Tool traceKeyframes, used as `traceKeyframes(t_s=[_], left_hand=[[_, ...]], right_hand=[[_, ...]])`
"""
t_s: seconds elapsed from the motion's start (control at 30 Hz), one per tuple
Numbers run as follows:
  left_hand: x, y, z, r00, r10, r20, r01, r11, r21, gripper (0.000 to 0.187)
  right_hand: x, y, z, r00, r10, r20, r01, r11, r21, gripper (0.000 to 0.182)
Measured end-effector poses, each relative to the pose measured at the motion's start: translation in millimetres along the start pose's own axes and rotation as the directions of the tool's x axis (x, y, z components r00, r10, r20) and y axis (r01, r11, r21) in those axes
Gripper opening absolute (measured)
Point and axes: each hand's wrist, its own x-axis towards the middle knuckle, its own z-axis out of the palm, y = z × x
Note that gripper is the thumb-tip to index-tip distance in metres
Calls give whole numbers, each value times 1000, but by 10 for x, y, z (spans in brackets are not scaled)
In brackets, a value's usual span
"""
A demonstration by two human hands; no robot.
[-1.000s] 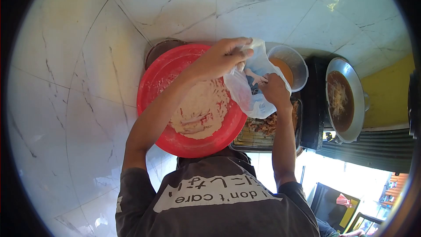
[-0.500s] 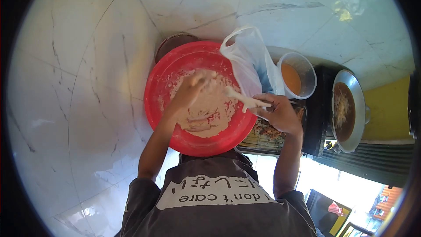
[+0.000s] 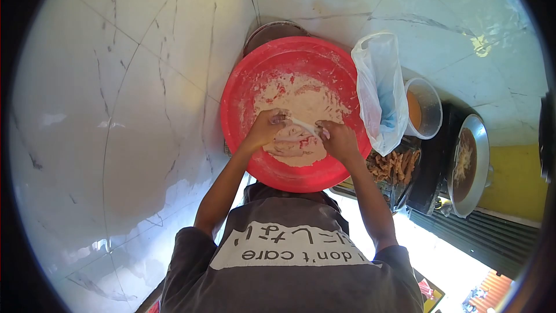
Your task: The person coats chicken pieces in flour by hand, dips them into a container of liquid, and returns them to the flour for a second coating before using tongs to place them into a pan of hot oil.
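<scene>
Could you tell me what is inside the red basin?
The red basin holds pale, flour-like powder, spread unevenly, with red showing through. Over it, the left hand and right hand hold a pale thin piece. What the powder or hands cover cannot be seen.

The pale piece [image 3: 304, 125], earlier at the white bag [image 3: 381, 93] in the right hand [image 3: 339, 138], is now over the powder [image 3: 317, 99] in the red basin [image 3: 236, 104]. The left hand [image 3: 267, 128] no longer holds the bag and is now at the piece's other end.
</scene>
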Motion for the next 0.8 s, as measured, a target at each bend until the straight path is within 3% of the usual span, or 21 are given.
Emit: traceKeyframes(t_s=[0.17, 0.23, 0.3, 0.4, 0.47, 0.57, 0.63, 0.8], left_hand=[[131, -522, -118, 993, -90, 79, 86, 995, 51, 27], [123, -559, -114, 984, -138, 112, 127, 987, 97, 27], [80, -561, -51, 1000, -19, 0, 15, 791, 612, 27], [61, -461, -76, 996, -66, -54, 85, 773, 629, 29], [40, -406, -99, 993, -118, -12, 97, 744, 662, 29], [21, -422, -77, 980, -196, 44, 104, 680, 725, 27], [30, -500, -41, 972, -225, 68, 97, 645, 758, 26], [31, -506, -28, 967, -253, -31, 173, 562, 809, 25]], right_hand=[[99, 168, 223, 999, -26, 26, 27, 999, -37, 24], [82, 135, 286, 987, 64, 149, -59, 998, -37, 25], [39, 127, 382, 970, 109, 217, -96, 993, -71, 27], [30, 126, 445, 928, 183, 324, -149, 981, -126, 30], [14, 119, 499, 902, 216, 374, -176, 975, -139, 31], [44, 124, 628, 928, 107, 358, -66, 990, -126, 28], [120, 42, 723, 920, -43, 389, 98, 988, -122, 28], [213, 6, 928, 912, -107, 395, 206, 954, -216, 22]])
